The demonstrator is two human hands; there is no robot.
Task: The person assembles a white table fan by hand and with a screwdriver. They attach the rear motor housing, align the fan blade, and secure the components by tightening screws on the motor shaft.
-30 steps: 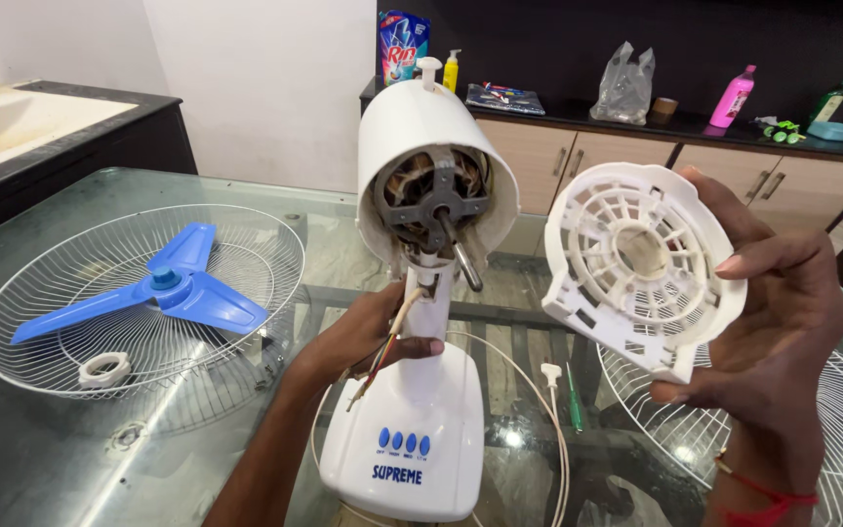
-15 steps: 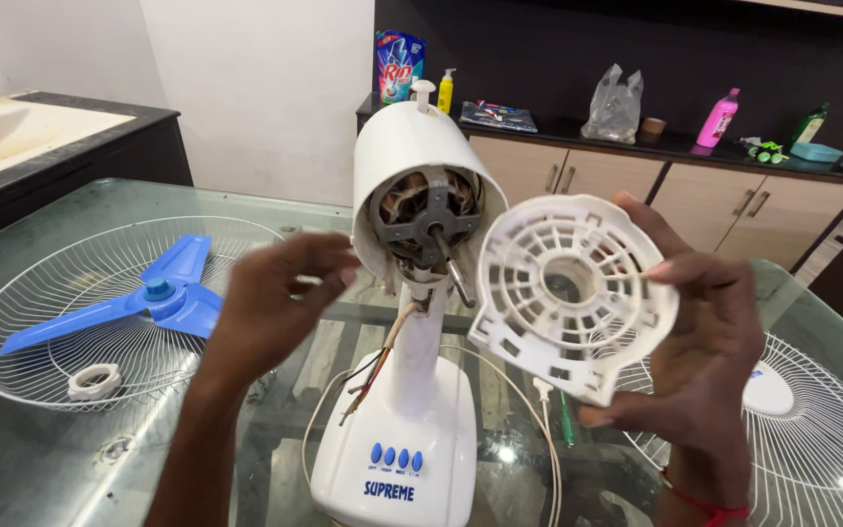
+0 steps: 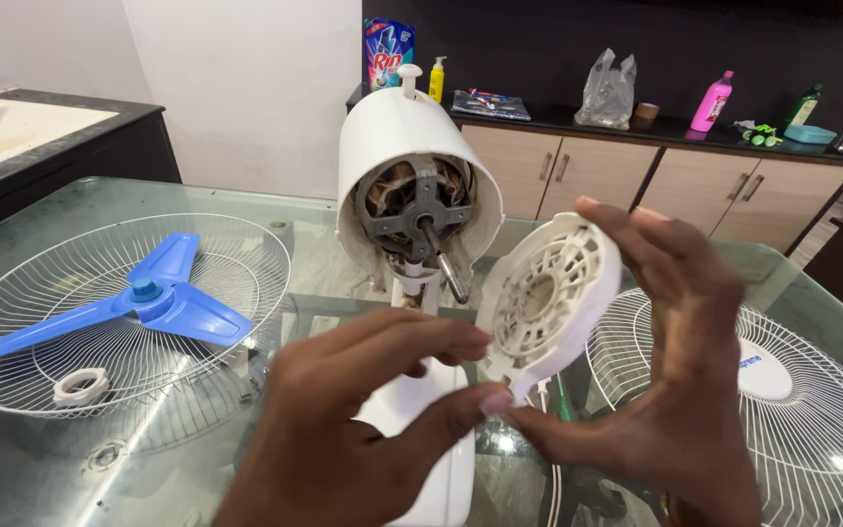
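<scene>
Holding a round white plastic motor cover with a slotted grille face (image 3: 545,298), both hands work in front of the fan body. Right hand (image 3: 680,390) wraps it from the right side, fingers over the top rim, thumb under the lower edge, closed on the part. Left hand (image 3: 363,410) pinches the lower-left rim between thumb and fingertips, also closed on it. Cover sits tilted, face turned left toward the white table fan motor housing (image 3: 412,146), just beside it, not touching.

Judgement for doing this well: keep the central hole lined up with the bare steel shaft (image 3: 444,263) poking out of the grey metal motor bracket (image 3: 412,210), hold the rim evenly on both sides so thin ribs do not flex, and bring it on square rather than tilted. Rigid moulded plastic, likely brittle at the ribs; light, easy to twist.

Around: glossy glass tabletop (image 3: 70,468), reflective, slippery. Left lies a white wire fan guard (image 3: 51,293), dished, holding a blue three-blade plastic propeller (image 3: 148,303) and a small white plastic ring nut (image 3: 80,386). Right lies a second white wire guard with a solid centre disc (image 3: 763,376). White fan base (image 3: 421,410) sits mostly hidden behind the left hand. Green-handled screwdriver (image 3: 560,395) is partly visible under the cover. Wooden cabinet counter (image 3: 636,156) behind carries bottles and a bag.
</scene>
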